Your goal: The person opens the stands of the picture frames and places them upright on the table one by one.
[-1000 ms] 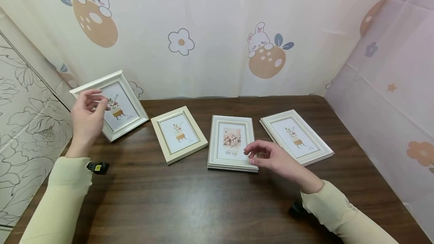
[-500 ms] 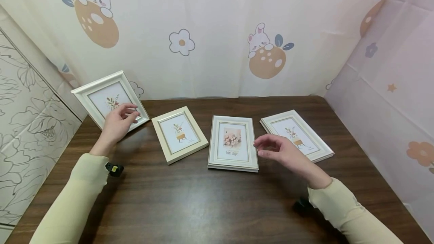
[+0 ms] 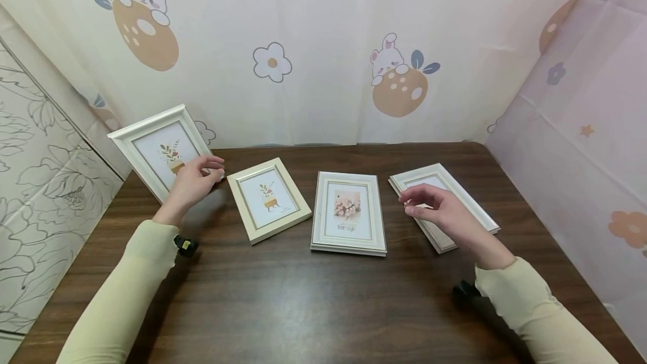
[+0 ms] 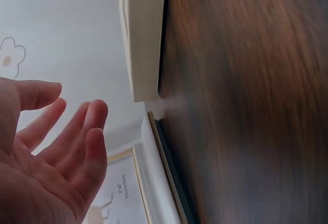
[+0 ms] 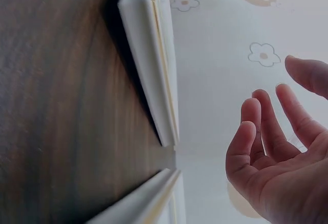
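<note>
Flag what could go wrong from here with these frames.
1. The leftmost white frame looks propped up, with the left hand by its lower right side; a bump might topple it.
2. The cream frame sits just right of that hand; a rightward sweep could skew it.
3. The right hand hides part of the rightmost frame, so contact there could go unnoticed.

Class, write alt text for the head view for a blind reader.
An empty left hand hovers before the leftmost frame, an empty right hand before the rightmost frame, in a row of four picture frames on a brown table. A rabbit-patterned curtain hangs behind.
</note>
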Motion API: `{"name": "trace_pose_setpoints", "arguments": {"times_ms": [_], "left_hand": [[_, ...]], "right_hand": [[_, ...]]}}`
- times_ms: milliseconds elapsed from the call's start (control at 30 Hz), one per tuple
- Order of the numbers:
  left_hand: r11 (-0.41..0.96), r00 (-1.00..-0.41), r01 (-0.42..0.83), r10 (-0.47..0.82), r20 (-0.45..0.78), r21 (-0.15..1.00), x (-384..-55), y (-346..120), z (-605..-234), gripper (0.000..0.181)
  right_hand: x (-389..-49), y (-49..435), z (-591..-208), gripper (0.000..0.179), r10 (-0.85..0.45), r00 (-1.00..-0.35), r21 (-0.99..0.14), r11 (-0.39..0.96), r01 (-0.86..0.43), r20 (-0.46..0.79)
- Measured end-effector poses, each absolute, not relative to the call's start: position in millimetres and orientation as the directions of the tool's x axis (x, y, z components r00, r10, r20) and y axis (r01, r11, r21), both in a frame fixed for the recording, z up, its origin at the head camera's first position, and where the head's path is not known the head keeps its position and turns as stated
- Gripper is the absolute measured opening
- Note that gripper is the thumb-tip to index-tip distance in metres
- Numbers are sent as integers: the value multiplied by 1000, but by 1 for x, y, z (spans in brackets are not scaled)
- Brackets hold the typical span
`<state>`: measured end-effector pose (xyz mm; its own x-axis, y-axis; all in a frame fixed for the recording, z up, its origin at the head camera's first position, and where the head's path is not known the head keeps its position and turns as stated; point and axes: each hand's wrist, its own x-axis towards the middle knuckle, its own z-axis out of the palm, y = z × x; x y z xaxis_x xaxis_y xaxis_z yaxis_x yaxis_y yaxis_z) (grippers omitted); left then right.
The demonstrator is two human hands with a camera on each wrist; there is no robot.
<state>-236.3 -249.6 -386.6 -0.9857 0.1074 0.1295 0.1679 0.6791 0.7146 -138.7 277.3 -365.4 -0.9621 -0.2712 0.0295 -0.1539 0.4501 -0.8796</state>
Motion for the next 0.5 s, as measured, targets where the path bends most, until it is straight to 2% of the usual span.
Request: {"name": "trace_pose_setpoints", "arguments": {"times_ms": [233,500], "left_hand": [[745,-989,127,142,31,655,-241,-241,-389,37],[767,-980,84,180,-87,636,-249,-235,-397,46]], "right_hand": [[-139,276,-360,32,-269,-963,-868,476,-140,8],[-136,270,-369,31,-295,-956,-893,429,-137,5]]}}
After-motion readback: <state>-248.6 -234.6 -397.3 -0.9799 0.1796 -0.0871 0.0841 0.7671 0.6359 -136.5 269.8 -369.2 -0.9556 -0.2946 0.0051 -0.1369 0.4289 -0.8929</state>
